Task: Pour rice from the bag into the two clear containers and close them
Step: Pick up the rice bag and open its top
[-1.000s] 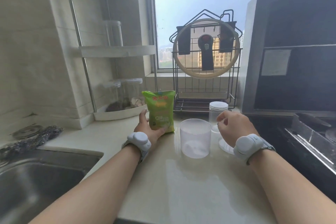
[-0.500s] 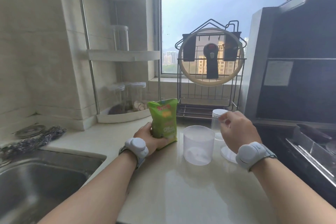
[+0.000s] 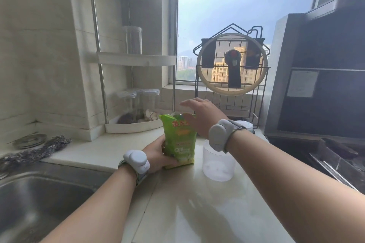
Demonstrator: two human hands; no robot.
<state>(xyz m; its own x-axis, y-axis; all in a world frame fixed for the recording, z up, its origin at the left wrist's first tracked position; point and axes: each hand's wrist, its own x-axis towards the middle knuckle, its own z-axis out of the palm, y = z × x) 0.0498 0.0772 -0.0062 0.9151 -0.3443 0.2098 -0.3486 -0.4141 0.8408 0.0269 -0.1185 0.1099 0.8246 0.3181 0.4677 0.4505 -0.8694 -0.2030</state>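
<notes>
The left hand (image 3: pixel 158 154) clamps the rice bag (image 3: pixel 179 142) upright near the table's (image 3: pixel 197 213) back edge, steadying it, while the right hand (image 3: pixel 201 116), fingers (image 3: pixel 186 102) apart, reaches for its top, probably to open it beside the open container (image 3: pixel 218 165).

green rice bag (image 3: pixel 179 140): red chinese brand characters, a white "q"; rest unreadable.

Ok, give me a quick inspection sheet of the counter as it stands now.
Surface: glossy cream stone counter, dry.
Job's things: green plastic rice bag upright; open clear plastic container beside it; second clear container with white lid behind the right wrist.
Clutter: steel scouring pad by the steel sink.
Hands: left hand grips the bag's base; right hand open at its top.
Cables: nothing seen.
Surroundings: white corner shelf with jars, black wire rack, window.
</notes>
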